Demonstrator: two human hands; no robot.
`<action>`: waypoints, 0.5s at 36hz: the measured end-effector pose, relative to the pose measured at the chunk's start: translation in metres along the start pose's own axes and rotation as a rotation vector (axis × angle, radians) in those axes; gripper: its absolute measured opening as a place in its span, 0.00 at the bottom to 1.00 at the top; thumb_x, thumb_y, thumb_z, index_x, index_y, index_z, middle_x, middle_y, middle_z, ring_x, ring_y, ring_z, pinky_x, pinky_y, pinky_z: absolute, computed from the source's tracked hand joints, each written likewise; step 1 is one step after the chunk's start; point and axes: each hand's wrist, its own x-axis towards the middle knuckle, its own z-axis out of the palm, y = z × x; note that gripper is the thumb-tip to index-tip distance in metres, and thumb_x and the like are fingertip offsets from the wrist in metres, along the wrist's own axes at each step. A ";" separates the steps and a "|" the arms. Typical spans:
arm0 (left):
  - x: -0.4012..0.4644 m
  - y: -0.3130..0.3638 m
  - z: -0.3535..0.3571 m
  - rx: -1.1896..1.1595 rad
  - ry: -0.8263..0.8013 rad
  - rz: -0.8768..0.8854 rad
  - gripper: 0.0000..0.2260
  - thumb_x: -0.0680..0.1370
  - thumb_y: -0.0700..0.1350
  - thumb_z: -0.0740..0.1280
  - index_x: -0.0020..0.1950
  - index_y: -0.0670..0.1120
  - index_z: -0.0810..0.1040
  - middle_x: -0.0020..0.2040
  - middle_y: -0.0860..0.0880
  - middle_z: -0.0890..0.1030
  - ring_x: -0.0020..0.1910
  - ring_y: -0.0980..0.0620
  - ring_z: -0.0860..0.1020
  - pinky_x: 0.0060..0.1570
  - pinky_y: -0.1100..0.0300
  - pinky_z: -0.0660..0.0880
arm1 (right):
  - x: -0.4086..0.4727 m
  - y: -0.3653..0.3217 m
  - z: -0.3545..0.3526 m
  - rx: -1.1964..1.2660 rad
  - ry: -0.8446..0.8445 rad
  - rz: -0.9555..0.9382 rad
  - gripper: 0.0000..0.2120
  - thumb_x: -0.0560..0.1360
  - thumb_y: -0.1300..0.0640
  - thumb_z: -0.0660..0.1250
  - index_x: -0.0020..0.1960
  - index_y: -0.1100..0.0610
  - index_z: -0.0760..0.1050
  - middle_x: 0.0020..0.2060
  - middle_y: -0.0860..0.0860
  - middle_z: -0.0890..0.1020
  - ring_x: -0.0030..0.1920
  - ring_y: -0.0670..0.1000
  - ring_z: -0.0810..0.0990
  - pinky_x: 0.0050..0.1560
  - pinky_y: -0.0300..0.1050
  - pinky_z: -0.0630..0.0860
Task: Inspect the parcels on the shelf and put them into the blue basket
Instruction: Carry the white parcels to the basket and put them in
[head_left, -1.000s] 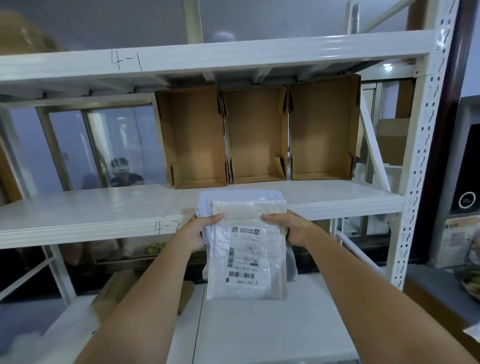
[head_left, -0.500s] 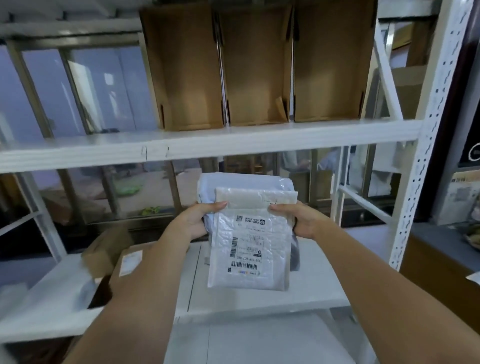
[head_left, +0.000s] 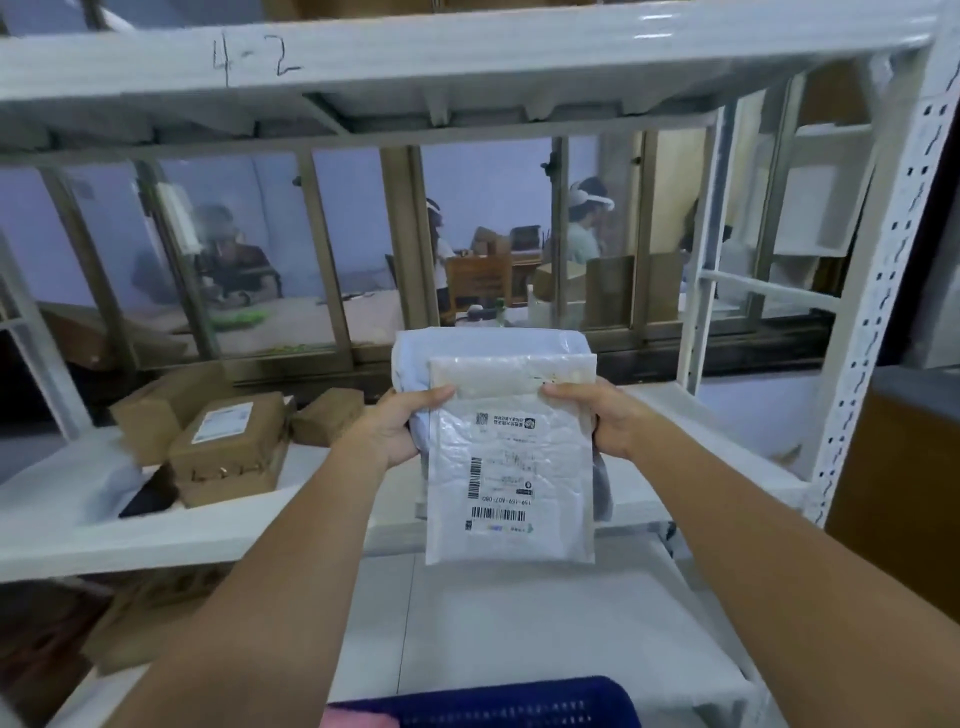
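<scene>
While held upright above blue plastic basket (head_left: 511, 701), white bubble mailer with barcode label (head_left: 511, 467) and grey poly bag (head_left: 488, 348) behind: pinched at upper edges by left hand (head_left: 395, 431) and right hand (head_left: 602, 415). Probably light, soft, slippery; best gripped at edges.

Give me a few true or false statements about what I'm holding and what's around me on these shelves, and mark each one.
1. Both hands hold the white bubble mailer by its top corners, the left hand and the right hand. True.
2. The mailer's label faces away from the camera. False: its printed barcodes face the camera.
3. A second, grey-blue parcel is held behind the mailer. True.
4. The blue basket sits on the shelf marked 4-2. False: it is at the bottom of the view, below the hands.
5. Brown cardboard boxes lie on the shelf to the left. True.
</scene>
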 end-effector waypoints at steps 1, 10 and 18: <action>0.001 -0.009 -0.002 0.017 0.011 0.010 0.15 0.72 0.32 0.68 0.58 0.39 0.79 0.53 0.39 0.83 0.50 0.43 0.83 0.47 0.44 0.81 | 0.001 0.009 -0.002 0.011 0.028 -0.003 0.27 0.65 0.63 0.74 0.63 0.61 0.76 0.51 0.60 0.84 0.47 0.58 0.85 0.45 0.54 0.83; 0.006 -0.125 -0.043 0.085 0.003 0.052 0.20 0.65 0.34 0.71 0.57 0.38 0.78 0.49 0.40 0.84 0.45 0.44 0.84 0.40 0.48 0.82 | -0.008 0.133 -0.046 0.051 0.079 -0.052 0.27 0.65 0.64 0.74 0.64 0.64 0.75 0.45 0.59 0.85 0.43 0.57 0.86 0.41 0.51 0.82; -0.025 -0.193 -0.060 0.091 -0.010 0.012 0.19 0.65 0.34 0.72 0.55 0.35 0.79 0.49 0.39 0.83 0.46 0.44 0.84 0.43 0.49 0.82 | -0.044 0.193 -0.062 0.021 0.067 -0.037 0.30 0.62 0.63 0.75 0.63 0.63 0.75 0.45 0.58 0.86 0.43 0.57 0.85 0.41 0.50 0.82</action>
